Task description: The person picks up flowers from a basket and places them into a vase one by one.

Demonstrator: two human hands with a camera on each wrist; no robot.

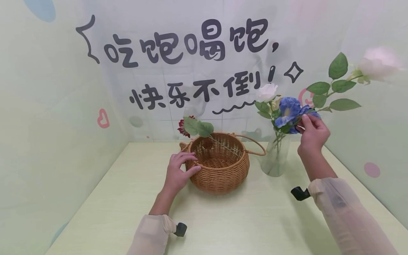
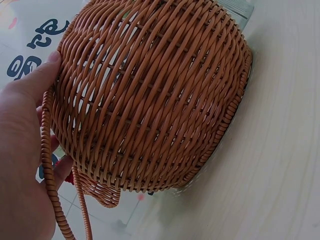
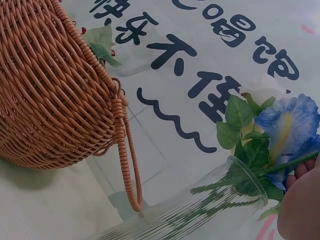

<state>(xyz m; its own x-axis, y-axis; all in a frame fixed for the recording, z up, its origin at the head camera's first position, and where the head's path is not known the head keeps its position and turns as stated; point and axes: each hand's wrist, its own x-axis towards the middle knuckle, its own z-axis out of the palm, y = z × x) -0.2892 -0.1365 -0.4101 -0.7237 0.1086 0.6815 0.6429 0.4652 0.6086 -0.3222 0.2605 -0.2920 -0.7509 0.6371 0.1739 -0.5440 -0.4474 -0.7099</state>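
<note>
At the left rim of a brown wicker basket (image 1: 220, 179), my left hand (image 1: 178, 169) grips the edge between thumb and fingers. The basket fills much of the left wrist view, where the thumb (image 2: 42, 72) touches its rim. A dark red flower (image 1: 183, 126) with green leaves leans out over the basket's back left edge. My right hand (image 1: 313, 132) pinches the green stem of a pale pink rose (image 1: 377, 65), just above a clear glass vase (image 1: 275, 159). The rose tilts right, its bloom blurred. Blue flowers (image 1: 288, 109) and a white rose (image 1: 267, 92) stand in the vase.
The basket's right handle (image 1: 256, 145) sticks out towards the vase. Basket and vase stand on a pale wooden table (image 1: 127, 205). Behind is a printed wall sheet (image 1: 191, 81) with large dark characters; light side walls flank the table.
</note>
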